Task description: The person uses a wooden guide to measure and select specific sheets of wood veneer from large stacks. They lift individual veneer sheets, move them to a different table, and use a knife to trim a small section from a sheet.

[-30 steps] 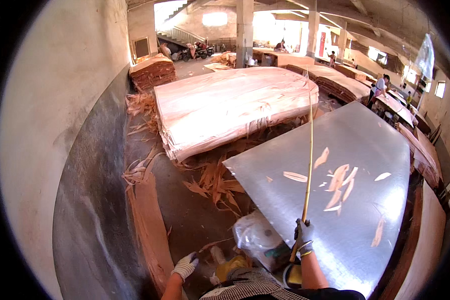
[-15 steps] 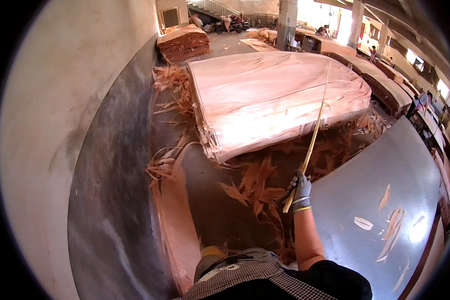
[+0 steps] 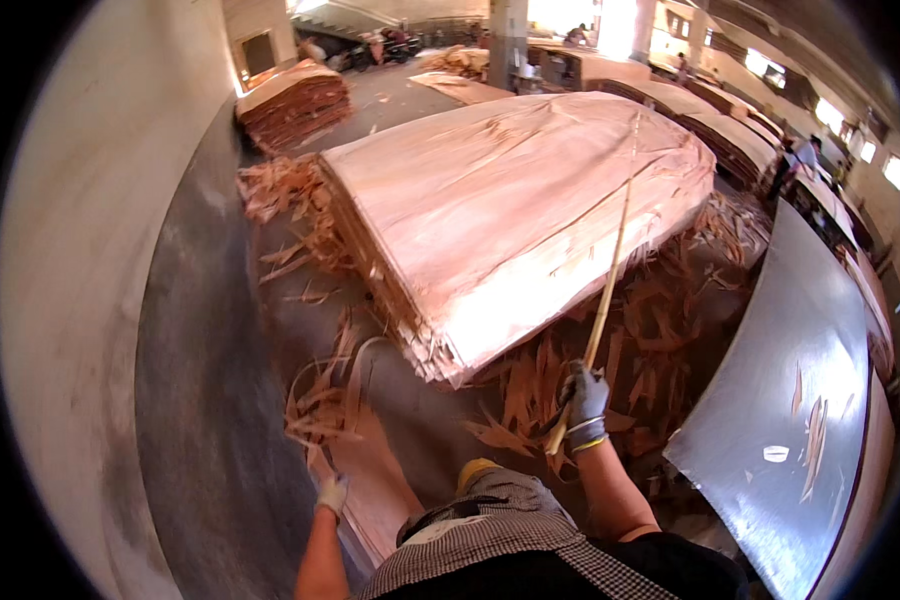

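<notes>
My right hand [image 3: 587,402], in a grey glove with a yellow-edged cuff, is closed around the thick end of a long, thin bamboo stick [image 3: 610,285]. The stick points forward, its thin far end passing over a big stack of pinkish wood veneer sheets [image 3: 510,190]. At the lower left, my left hand [image 3: 332,492], in a pale glove, is beside a long veneer piece [image 3: 378,480] and torn strips. Its fingers are small and blurred, so whether they grip anything is unclear.
Torn veneer scraps [image 3: 530,390] litter the floor around the stack. A smooth metal-grey sheet [image 3: 770,400] stands at the right, with slivers on it. A dark-based wall [image 3: 205,400] runs along the left. Another veneer pile [image 3: 295,105] sits farther back; a person [image 3: 800,160] is at far right.
My left hand has come into view at the lower left. The view has turned rightward, so the stack looks tilted and shifted left. My right hand still holds the stick.
</notes>
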`<move>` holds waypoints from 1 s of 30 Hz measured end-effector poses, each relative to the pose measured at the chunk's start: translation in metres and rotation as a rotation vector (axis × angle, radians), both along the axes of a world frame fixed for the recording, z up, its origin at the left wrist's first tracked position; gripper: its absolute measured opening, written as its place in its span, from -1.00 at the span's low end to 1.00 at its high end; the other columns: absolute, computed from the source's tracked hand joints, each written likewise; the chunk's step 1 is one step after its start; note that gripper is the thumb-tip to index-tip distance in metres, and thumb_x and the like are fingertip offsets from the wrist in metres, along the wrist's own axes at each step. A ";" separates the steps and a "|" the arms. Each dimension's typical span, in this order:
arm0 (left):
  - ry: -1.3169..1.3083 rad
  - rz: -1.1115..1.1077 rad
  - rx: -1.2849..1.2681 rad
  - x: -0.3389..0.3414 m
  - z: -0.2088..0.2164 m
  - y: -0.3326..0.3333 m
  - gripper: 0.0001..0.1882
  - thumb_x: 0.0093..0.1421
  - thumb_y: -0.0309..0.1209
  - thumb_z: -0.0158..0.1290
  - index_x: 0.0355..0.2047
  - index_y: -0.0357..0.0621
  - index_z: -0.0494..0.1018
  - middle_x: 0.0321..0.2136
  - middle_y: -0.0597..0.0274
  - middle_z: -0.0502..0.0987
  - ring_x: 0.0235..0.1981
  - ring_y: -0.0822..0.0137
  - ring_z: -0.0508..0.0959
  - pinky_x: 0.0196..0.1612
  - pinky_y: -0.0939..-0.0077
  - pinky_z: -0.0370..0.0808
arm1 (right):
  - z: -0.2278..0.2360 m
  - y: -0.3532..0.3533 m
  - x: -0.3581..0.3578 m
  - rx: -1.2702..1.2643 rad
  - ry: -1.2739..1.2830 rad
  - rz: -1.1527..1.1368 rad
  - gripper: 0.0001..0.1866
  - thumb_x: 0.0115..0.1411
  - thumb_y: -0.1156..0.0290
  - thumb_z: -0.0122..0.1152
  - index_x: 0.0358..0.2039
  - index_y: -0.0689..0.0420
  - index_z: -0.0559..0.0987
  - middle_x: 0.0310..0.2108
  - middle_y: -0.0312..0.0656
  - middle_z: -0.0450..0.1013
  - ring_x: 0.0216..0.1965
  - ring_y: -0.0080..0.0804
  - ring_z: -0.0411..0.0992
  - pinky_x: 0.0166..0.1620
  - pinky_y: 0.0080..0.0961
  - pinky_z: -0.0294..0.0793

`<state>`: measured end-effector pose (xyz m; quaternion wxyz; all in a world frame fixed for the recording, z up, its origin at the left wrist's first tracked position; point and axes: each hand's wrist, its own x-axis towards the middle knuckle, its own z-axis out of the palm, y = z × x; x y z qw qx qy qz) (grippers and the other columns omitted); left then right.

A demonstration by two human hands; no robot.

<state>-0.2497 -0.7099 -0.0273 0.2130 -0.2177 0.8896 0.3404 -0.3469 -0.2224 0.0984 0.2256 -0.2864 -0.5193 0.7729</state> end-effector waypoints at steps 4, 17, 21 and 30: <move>0.533 -0.133 0.345 -0.164 0.054 0.000 -0.68 0.20 -0.37 -0.11 -0.07 -0.25 0.38 -0.17 0.06 0.49 -0.15 0.21 0.47 -0.07 0.46 0.36 | -0.040 -0.088 -0.062 0.042 -0.149 0.278 -0.80 0.11 0.34 0.15 -0.46 0.17 0.38 -0.70 -0.22 0.37 -0.76 -0.43 0.32 -0.67 -0.50 0.33; 0.136 -0.276 0.538 -0.390 0.093 -0.013 -0.63 0.15 -0.31 0.01 -0.12 -0.35 0.42 -0.33 0.12 0.54 -0.33 0.40 0.49 -0.23 0.54 0.41 | -0.061 -0.277 -0.325 0.629 -0.145 1.140 -0.60 0.16 0.11 0.08 -0.22 0.22 0.50 -0.51 -0.21 0.50 -0.58 -0.49 0.45 -0.54 -0.58 0.43; 0.268 -0.323 0.541 -0.443 0.099 -0.039 -0.70 0.15 -0.32 0.03 -0.22 -0.33 0.47 -0.50 0.33 0.48 -0.51 0.58 0.38 -0.47 0.64 0.36 | -0.088 -0.255 -0.366 0.410 -0.342 0.857 -0.71 0.13 0.32 0.10 -0.16 0.18 0.48 -0.49 -0.21 0.51 -0.58 -0.48 0.46 -0.55 -0.59 0.44; -0.175 -0.243 0.839 -0.634 0.123 -0.046 -0.80 0.18 -0.25 0.01 -0.32 -0.10 0.44 -0.76 0.42 0.29 -0.83 0.59 0.20 -0.79 0.70 0.11 | -0.241 -0.215 -0.309 0.431 -0.933 -0.058 -0.60 0.04 0.23 0.07 -0.15 0.19 0.49 -0.26 0.03 0.49 -0.22 -0.08 0.48 -0.15 -0.32 0.43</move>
